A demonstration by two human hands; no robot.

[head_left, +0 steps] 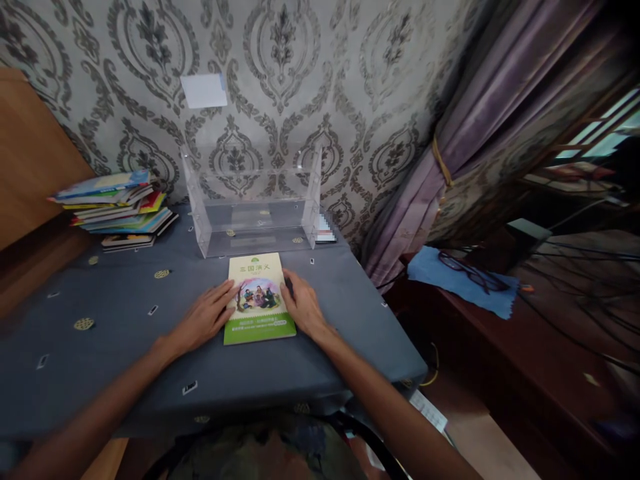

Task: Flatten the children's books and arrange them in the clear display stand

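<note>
A paperback book (260, 297) with a cream and green cover lies flat on the cloth-covered table, its illustrated front facing up. My left hand (213, 310) rests at its left edge, fingers stretched out and the tips touching the cover's side. Along the right edge lies my right hand (303, 303), its fingers extended and its thumb by the cover; part of its fingers is hidden from view. Just behind the book stands a clear acrylic rack (255, 217) with see-through tiers.
A stack of books (117, 210) sits at the back left beside a wooden panel (35, 153). The grey-blue tablecloth (115, 347) ends at a right edge. Beyond it, glasses (473, 270) lie on a blue cloth (430, 270), near dark cables and a tied purple curtain (420, 180).
</note>
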